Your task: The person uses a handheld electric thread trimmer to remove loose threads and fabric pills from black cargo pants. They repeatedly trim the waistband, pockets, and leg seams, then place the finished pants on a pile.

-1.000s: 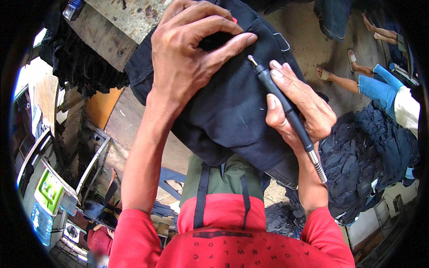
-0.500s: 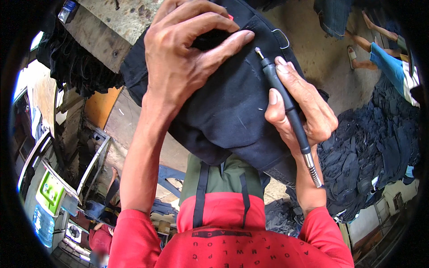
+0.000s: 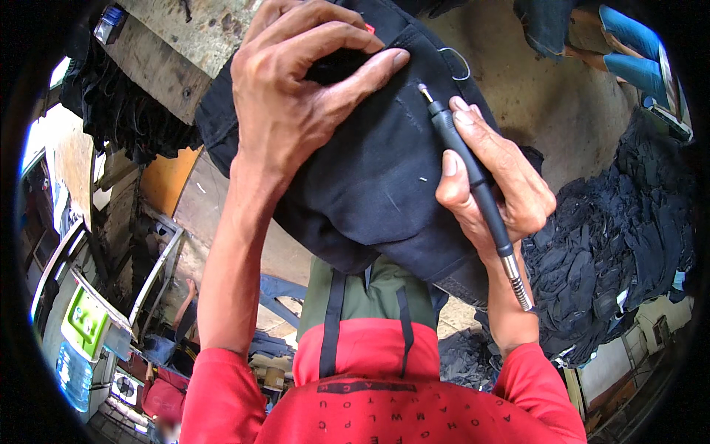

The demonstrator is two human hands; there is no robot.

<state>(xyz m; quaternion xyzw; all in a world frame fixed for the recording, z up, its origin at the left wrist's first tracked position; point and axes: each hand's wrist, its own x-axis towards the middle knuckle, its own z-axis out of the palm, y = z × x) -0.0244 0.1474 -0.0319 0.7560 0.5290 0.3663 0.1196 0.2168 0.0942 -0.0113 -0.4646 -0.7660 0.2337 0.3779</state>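
Note:
A black garment (image 3: pixel 355 181) of heavy cloth is spread in front of me, with short pale scuff lines on its upper part. My left hand (image 3: pixel 292 85) grips it near the top, fingers curled over the cloth and thumb stretched along it. A slim black rotary grinder handpiece (image 3: pixel 462 152) lies in my right hand (image 3: pixel 514 181), between thumb and fingers. Its small metal tip points up and left, close over the scuffed cloth; contact cannot be made out. The spring-wrapped metal end runs down past my wrist. A thin metal loop (image 3: pixel 466 66) shows at the garment's right edge.
Dark garments (image 3: pixel 606 229) are heaped on the right. At upper left, more dark cloth hangs beside a worn wooden tabletop (image 3: pixel 155 63). Another person's blue-clad legs (image 3: pixel 636 66) show at upper right. A green tray (image 3: pixel 85 322) is at lower left.
The garment and my hands appear slightly further left in the view. The handpiece tip sits slightly lower against the cloth. The person at upper right has shifted.

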